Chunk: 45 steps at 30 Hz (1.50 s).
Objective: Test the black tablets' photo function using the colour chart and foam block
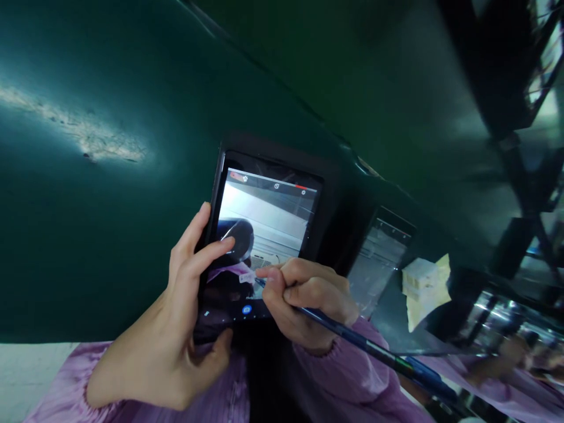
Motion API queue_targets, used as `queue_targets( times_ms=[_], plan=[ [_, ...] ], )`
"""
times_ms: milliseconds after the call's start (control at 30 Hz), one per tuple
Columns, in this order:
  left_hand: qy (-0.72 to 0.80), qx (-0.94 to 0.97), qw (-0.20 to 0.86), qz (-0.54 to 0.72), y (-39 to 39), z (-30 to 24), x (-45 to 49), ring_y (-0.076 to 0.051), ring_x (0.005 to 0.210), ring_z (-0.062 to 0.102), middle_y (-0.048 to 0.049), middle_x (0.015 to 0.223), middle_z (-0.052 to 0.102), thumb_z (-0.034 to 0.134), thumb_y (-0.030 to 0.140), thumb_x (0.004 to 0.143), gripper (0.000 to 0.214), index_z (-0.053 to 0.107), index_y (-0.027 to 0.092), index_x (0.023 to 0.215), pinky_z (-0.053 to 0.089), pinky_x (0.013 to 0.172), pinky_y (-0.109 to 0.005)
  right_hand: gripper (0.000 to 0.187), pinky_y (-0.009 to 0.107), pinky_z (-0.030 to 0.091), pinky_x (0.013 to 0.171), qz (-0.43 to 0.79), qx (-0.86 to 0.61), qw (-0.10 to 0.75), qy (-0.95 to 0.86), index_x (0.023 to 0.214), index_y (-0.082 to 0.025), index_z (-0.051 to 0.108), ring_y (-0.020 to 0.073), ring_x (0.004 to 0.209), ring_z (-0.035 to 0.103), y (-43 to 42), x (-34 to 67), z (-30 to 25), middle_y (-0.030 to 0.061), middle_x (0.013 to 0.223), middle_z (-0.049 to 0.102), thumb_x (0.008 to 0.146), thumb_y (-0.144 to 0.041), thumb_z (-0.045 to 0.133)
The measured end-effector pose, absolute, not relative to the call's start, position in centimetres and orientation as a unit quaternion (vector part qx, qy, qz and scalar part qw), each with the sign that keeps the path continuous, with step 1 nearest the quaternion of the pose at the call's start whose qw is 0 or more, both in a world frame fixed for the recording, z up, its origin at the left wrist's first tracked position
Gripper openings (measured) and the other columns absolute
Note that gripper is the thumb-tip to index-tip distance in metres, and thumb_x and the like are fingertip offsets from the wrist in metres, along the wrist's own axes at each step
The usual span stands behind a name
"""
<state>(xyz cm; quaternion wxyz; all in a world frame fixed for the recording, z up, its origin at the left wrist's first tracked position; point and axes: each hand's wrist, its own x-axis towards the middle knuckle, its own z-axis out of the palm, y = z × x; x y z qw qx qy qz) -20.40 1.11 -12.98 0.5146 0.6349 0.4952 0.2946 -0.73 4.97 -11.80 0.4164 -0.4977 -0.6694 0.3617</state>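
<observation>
My left hand is wrapped around the left edge of a tablet in a black case. One finger lies over the lit screen, and the thumb is at the lower edge. The screen shows a camera view with a dark round shape and pale stripes. My right hand grips a dark blue pen, its tip by the lower part of the screen. Beside the tip is a small white label with faint marks, too small to read. Whether the tip touches it I cannot tell.
The tablet is over a dark green table with a worn, shiny patch. To the right, a glossy surface mirrors the tablet and sleeves. A crumpled yellowish paper with a pale block appears there. Dark frame parts at far right are blurred.
</observation>
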Motion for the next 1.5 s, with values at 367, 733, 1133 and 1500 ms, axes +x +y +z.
queue_targets(
  times_ms=[367, 733, 1133, 1500],
  plan=[
    [0.500, 0.657, 0.495, 0.272, 1.2, -12.8, -20.2, -0.040, 0.165, -0.008, -0.0016, 0.179, -0.013, 0.077, 0.022, 0.079, 0.113, 0.008, 0.034, 0.168, 0.054, 0.115, -0.058, 0.043, 0.018, 0.066, 0.057, 0.360, -0.495, 0.423, -0.668, 0.067, -0.022, 0.036, 0.0063, 0.047, 0.062, 5.0, -0.7, -12.0, -0.0113, 0.055, 0.044, 0.077, 0.008, 0.066],
    [0.500, 0.654, 0.492, 0.283, 1.1, -13.1, -19.8, -0.042, 0.164, -0.011, -0.0093, 0.178, -0.015, 0.082, 0.029, 0.081, 0.122, -0.003, 0.031, 0.169, 0.052, 0.114, -0.062, 0.014, 0.034, 0.071, 0.072, 0.396, -0.499, 0.497, -0.589, 0.092, -0.027, 0.057, 0.0132, 0.056, 0.067, 5.2, 2.1, -8.5, -0.0052, 0.069, 0.065, 0.099, -0.027, 0.068],
    [0.514, 0.630, 0.501, 0.296, 0.5, -13.1, -19.8, -0.045, 0.163, -0.009, -0.0062, 0.179, -0.009, 0.084, 0.031, 0.078, 0.121, 0.003, 0.039, 0.168, 0.059, 0.106, -0.058, 0.020, 0.038, 0.055, 0.084, 0.247, -0.535, 0.222, -0.777, 0.097, -0.024, 0.050, 0.0236, 0.104, 0.069, 10.1, 4.7, -8.6, 0.0085, 0.137, 0.074, 0.105, -0.039, 0.062],
    [0.530, 0.594, 0.516, 0.317, 0.1, -12.7, -18.9, -0.047, 0.163, -0.007, -0.0076, 0.179, -0.006, 0.081, 0.033, 0.082, 0.114, 0.006, 0.041, 0.168, 0.057, 0.107, -0.063, 0.024, 0.029, 0.049, 0.072, 0.257, -0.517, 0.234, -0.782, 0.085, -0.024, 0.052, 0.0167, 0.084, 0.066, 9.6, 5.8, -7.2, 0.0010, 0.099, 0.081, 0.107, -0.034, 0.058]
  ],
)
